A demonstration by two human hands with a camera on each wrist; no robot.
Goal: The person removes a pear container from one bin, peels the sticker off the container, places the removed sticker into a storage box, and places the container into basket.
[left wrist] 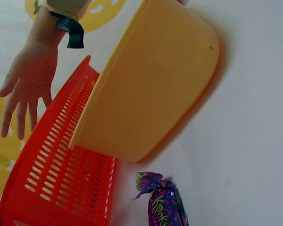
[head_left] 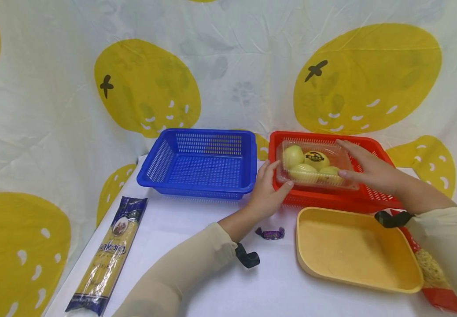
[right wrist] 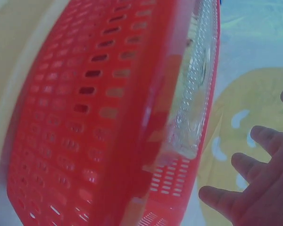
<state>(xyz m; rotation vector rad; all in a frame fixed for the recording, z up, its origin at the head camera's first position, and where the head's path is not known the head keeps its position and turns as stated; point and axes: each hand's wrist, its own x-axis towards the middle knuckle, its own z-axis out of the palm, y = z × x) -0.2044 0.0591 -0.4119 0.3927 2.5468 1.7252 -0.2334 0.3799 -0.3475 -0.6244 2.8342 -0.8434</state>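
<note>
No grip is closed by either hand: the fingers of the left hand are spread, with the thumb held apart from them, and those of the right hand are extended and parted. A clear container of pale yellow fruit is flanked by the two hands; it is set inside the red basket, toward its left end. The container's right end is overlapped by the right fingertips in the head view, while in the right wrist view a gap is seen between those fingers and the basket. Whether the container or the basket rim is touched by the left fingers cannot be told. The left hand is framed by the blue basket on one side and the red one on the other. A purple-wrapped sweet and a yellow tray are seen nearer the front.
</note>
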